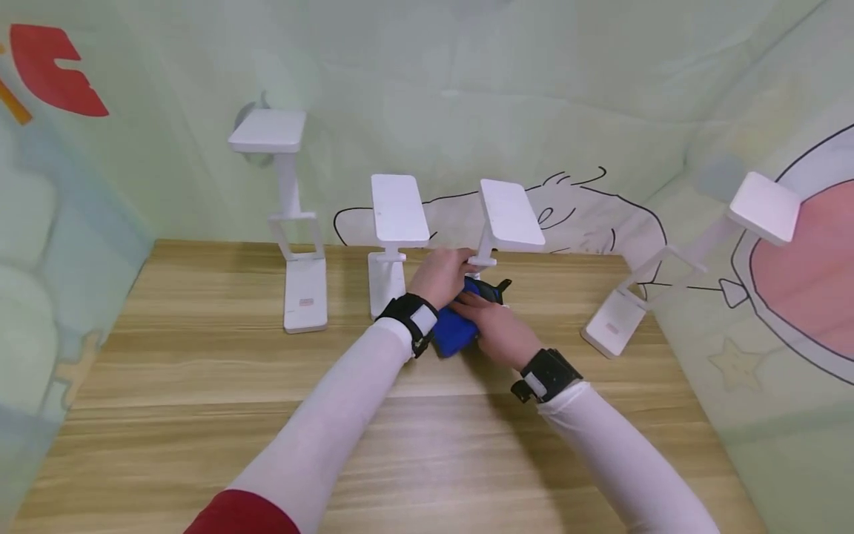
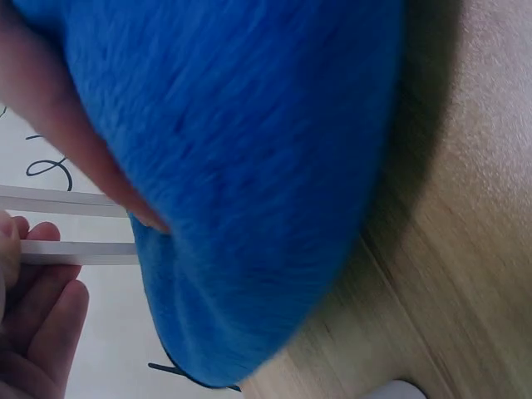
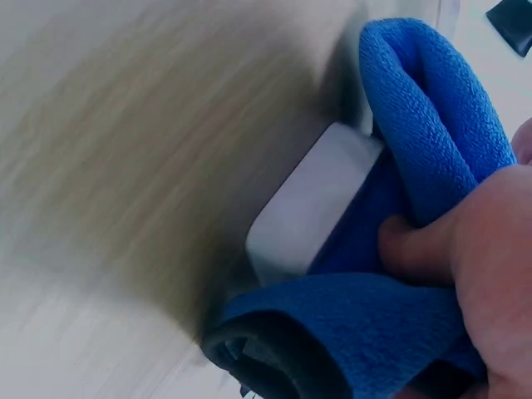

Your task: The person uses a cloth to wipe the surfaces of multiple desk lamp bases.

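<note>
A white folding desk lamp [image 1: 512,213], third from the left, stands on the table. My left hand [image 1: 440,276] grips its thin stem [image 2: 79,252] near the fold. Over the lamp's base [image 3: 307,208] lies a fluffy blue cloth [image 1: 455,331] with black edging, which hides much of that base. My right hand [image 1: 503,330] holds the cloth bunched against the base, its thumb [image 3: 411,249] pressed into a fold. In the left wrist view the cloth [image 2: 249,150] fills the middle and covers the lower stem.
A second lamp [image 1: 399,211] stands close by my left wrist. Another lamp [image 1: 305,293] is farther left, and one more [image 1: 614,322] stands tilted at the right edge. Behind the wooden table [image 1: 427,452] hangs a printed fabric backdrop [image 1: 427,89].
</note>
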`<act>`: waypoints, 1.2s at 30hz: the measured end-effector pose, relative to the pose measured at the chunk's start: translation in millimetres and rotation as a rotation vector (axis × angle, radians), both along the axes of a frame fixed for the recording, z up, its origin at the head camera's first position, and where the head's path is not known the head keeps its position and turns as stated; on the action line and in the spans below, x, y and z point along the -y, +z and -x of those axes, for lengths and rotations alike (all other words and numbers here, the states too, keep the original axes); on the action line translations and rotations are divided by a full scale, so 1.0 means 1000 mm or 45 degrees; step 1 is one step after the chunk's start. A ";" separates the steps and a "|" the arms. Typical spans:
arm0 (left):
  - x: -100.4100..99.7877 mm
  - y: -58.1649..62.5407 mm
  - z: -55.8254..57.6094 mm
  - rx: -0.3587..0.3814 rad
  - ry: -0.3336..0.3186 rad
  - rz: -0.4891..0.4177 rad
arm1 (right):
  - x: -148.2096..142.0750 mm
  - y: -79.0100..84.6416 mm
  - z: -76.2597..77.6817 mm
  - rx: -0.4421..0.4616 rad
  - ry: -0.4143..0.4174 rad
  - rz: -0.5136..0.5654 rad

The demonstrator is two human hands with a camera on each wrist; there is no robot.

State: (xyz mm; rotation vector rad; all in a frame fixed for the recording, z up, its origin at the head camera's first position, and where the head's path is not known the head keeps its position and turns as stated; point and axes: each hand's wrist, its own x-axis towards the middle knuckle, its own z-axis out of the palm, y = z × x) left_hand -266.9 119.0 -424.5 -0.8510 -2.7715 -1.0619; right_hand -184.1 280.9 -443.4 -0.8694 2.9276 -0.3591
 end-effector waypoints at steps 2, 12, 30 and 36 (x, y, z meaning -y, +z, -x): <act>-0.001 0.001 -0.001 0.006 0.001 0.002 | -0.004 0.000 0.001 0.008 -0.028 0.010; -0.004 0.002 -0.001 -0.033 -0.023 0.026 | -0.014 0.022 -0.028 0.101 -0.165 -0.161; 0.006 0.001 -0.002 -0.031 -0.003 -0.036 | -0.010 0.052 -0.067 0.243 -0.052 -0.178; 0.010 0.005 -0.022 -0.049 0.047 0.000 | -0.013 0.077 -0.058 0.082 -0.251 -0.134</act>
